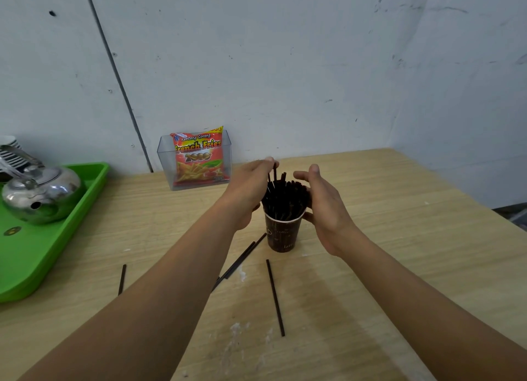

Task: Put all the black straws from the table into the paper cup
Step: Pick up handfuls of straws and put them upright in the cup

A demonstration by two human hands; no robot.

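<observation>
Straws (285, 194) fill the dark paper cup (281, 234) in a dense black bundle, and both hands work at its mouth. The left hand (246, 191) pinches one straw (275, 173) between fingertip and thumb, its top standing above the rest of the bundle; the lower fingers sit beside the cup's rim, though whether they touch it I cannot tell. The right hand (320, 202) is open and cupped, palm turned in against the far side of the bundle, gripping nothing — it seems to act as a fence so the straws do not splay. The step in hand looks like seating that pinched straw, and it goes best lowered straight down into a gap, with the right palm kept close so the crowded bundle cannot tip the light cup. Nearer the person than the grip, several straws lie on the wooden table (399, 238): a long one (275, 297) below the cup, a pair (242, 256) running out from the cup's base under the left forearm, and a short piece (122, 279) well off to the left. The job is therefore largely done but not finished. On the cup I can read "coffee" and what looks like "love". Beyond the left hand, a snack packet (199, 159) in a clear box (165, 164) reads "Kentang Goreng" and "French Fries".
</observation>
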